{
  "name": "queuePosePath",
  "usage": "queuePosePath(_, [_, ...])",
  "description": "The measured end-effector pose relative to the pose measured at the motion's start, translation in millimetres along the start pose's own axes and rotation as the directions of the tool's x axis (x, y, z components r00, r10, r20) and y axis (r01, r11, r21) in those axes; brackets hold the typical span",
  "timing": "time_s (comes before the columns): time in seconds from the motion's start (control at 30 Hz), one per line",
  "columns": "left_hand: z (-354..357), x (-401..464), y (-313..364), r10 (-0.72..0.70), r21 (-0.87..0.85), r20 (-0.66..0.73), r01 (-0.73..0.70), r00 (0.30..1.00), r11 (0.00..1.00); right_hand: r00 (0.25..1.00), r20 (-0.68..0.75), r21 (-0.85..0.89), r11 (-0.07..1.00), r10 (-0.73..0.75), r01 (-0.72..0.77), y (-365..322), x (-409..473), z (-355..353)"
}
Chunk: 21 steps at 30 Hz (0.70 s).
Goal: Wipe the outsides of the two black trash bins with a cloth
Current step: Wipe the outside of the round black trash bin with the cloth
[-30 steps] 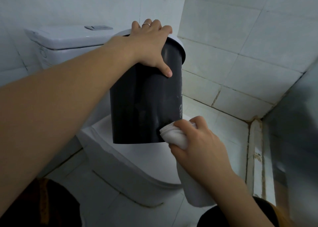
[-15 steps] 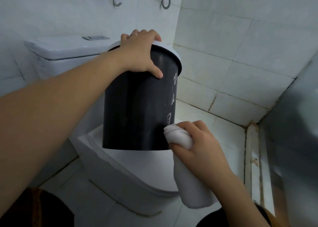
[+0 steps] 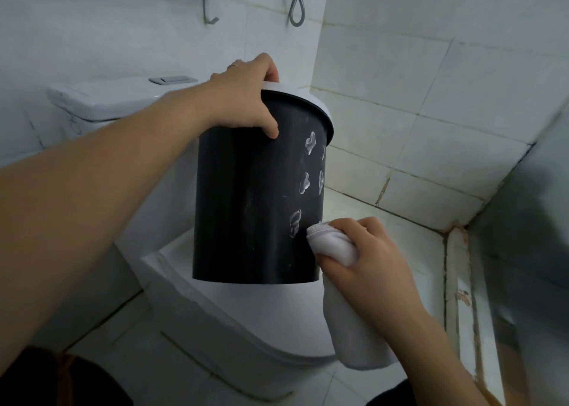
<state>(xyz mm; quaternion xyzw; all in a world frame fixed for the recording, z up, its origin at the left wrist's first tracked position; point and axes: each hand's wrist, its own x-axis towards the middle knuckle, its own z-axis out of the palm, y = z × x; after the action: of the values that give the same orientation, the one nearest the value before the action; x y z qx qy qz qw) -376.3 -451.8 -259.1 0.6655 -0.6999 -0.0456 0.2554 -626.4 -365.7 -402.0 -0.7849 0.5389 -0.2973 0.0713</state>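
Bin first: the round black plastic trash bin with the white rim (image 3: 255, 202) is hanging in the air above the closed white toilet lid (image 3: 246, 307), tilted a bit, not resting on anything as far as I can tell. The left hand (image 3: 243, 97) is gripping it at the top, fingers hooked over the rim and thumb pressing on the black wall. The right hand (image 3: 369, 264) is bunching a white cloth (image 3: 334, 247) in curled fingers and pushing the wad against the lower right side of the bin, with the rest of the cloth dangling below the wrist.

What I'd worry about: the whole bin is hanging off that one rim grip, so pushing hard with the cloth could be swinging or twisting it out of the left hand, and it'd be dropping onto the toilet. The white flower-like marks (image 3: 309, 142) up the side look like decoration, so scrubbing them is probably wasting effort. The loose cloth tail is also drifting close to the toilet lid. I'm only seeing one bin here.
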Motion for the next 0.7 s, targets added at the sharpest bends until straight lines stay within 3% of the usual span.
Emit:
queuePosePath(0.2, [11, 3, 10, 0.084, 0.192, 0.029, -0.088, 0.996, 0.977, 0.998, -0.012, -0.063, 0.996, -0.057, 0.056, -9, -5, -3])
queuePosePath(0.5, [10, 4, 8, 0.062, 0.225, 0.015, -0.064, 0.998, 0.972, 0.987, -0.023, -0.176, 0.973, -0.157, 0.151, -29, -15, 6])
queuePosePath(0.7, [8, 1, 3, 0.051, 0.223, 0.012, -0.053, 0.999, 0.973, 0.998, -0.015, -0.236, 0.97, -0.069, 0.063, -18, -7, 8])
